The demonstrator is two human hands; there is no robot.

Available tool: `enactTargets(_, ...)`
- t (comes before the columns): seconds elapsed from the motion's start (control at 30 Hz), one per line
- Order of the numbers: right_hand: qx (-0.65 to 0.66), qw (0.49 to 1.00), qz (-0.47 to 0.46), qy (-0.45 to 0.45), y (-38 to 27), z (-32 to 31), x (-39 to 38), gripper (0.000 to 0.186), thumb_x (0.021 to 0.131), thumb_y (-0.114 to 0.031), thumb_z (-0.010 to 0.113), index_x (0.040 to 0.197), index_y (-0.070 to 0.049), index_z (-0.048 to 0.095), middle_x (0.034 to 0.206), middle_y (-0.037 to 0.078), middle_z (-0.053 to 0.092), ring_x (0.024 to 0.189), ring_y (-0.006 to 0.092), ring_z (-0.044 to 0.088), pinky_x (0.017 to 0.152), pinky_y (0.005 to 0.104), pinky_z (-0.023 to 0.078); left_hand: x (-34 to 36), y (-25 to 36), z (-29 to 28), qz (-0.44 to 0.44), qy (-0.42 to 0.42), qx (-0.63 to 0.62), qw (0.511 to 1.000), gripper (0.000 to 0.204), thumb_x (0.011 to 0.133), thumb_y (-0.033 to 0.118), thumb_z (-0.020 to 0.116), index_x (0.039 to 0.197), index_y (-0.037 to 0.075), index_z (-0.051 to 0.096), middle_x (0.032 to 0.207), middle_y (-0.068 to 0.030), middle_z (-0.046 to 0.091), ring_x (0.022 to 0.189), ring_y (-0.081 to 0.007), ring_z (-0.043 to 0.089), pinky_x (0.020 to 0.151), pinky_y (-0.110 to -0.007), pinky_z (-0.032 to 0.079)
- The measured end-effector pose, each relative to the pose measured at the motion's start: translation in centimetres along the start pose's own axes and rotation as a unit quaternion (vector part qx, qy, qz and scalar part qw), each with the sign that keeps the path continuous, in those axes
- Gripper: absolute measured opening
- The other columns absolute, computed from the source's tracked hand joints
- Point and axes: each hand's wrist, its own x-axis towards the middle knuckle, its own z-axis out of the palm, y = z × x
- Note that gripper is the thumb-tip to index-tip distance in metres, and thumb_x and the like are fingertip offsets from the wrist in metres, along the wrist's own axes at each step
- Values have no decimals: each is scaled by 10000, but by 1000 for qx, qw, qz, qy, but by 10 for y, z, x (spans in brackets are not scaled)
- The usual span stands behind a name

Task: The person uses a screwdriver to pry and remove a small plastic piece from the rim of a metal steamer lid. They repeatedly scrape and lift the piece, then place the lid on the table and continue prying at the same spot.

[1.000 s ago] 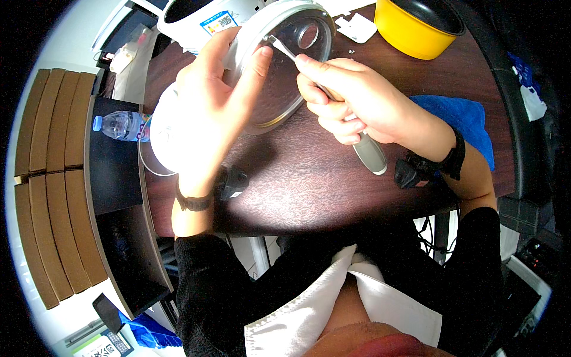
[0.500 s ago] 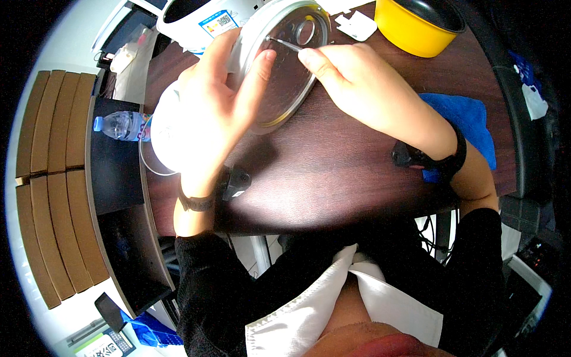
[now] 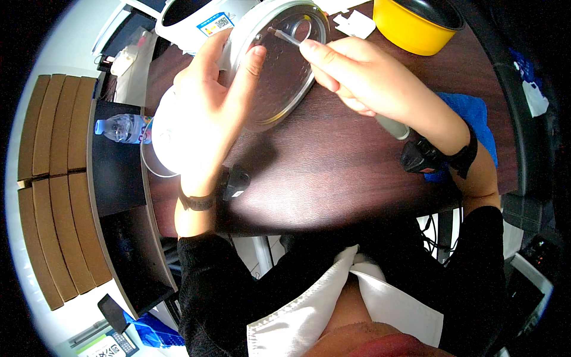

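Black sleeves (image 3: 211, 285), white collar (image 3: 291, 315), dark wristbands (image 3: 198, 203)

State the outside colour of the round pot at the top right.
The pot is yellow outside, best in the head view.

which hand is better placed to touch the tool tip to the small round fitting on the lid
Probably the right hand: it grips the grey-handled tool, whose tip lies close to the small round fitting. The left hand is at the rim of the lid, apparently steadying it.

On the table (image 3: 321, 172), the pot (image 3: 410, 30) sits behind the cloth (image 3: 479, 116); left of the lid (image 3: 276, 83) is the bottle (image 3: 126, 128), then boxes (image 3: 59, 125).
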Motion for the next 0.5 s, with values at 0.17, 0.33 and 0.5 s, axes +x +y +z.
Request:
enactTargets(0.17, 193, 975, 83, -74, 5, 8, 2, 487, 970, -458, 384, 644, -100, 426, 416, -41, 331, 296, 79, 323, 300, 257, 277, -2, -9, 3, 47, 1, -31, 998, 357, 871, 218, 667, 1114, -29, 584, 624, 48, 525, 518, 10, 382, 425, -179, 249)
enactTargets(0.33, 225, 969, 79, -70, 4, 12, -1, 472, 970, -458, 387, 660, -105, 423, 422, -59, 300, 304, 61, 301, 298, 239, 276, -3, 2, -2, 18, -18, -7, 1000, 376, 865, 227, 674, 1117, -36, 580, 604, 41, 526, 510, 13, 385, 422, -180, 247)
enactTargets(0.5, 230, 966, 83, -80, 4, 13, -1, 465, 969, -460, 391, 672, -103, 427, 425, -58, 298, 307, 58, 301, 300, 241, 276, -3, 3, -2, 14, -16, 0, 1000, 381, 862, 227, 678, 1118, -37, 579, 590, 39, 520, 503, 16, 391, 415, -180, 244)
